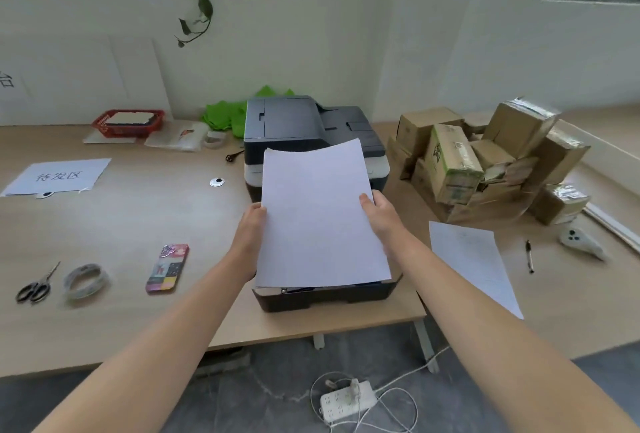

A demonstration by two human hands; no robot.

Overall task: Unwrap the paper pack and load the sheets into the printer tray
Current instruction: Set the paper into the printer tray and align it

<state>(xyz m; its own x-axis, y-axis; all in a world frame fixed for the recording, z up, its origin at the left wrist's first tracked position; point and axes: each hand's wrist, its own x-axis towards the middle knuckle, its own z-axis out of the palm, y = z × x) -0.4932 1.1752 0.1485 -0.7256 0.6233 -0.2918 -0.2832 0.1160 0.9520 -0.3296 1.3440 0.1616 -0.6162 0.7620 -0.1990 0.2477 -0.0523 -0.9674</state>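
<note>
A stack of white sheets [318, 214] is held flat above the pulled-out dark printer tray [325, 296]. My left hand [250, 233] grips its left edge, and my right hand [379, 213] grips its right edge. The far end of the sheets curls upward in front of the dark grey and white printer [304, 128]. The sheets hide most of the tray's inside. A single white sheet [474, 263] lies on the table to the right.
On the wooden table [121, 225] lie a phone [168, 268], a tape roll [85, 282] and scissors [34, 289] at left. Cardboard boxes [485, 159] are piled at right, beside a pen [529, 256]. A power strip [348, 399] lies on the floor.
</note>
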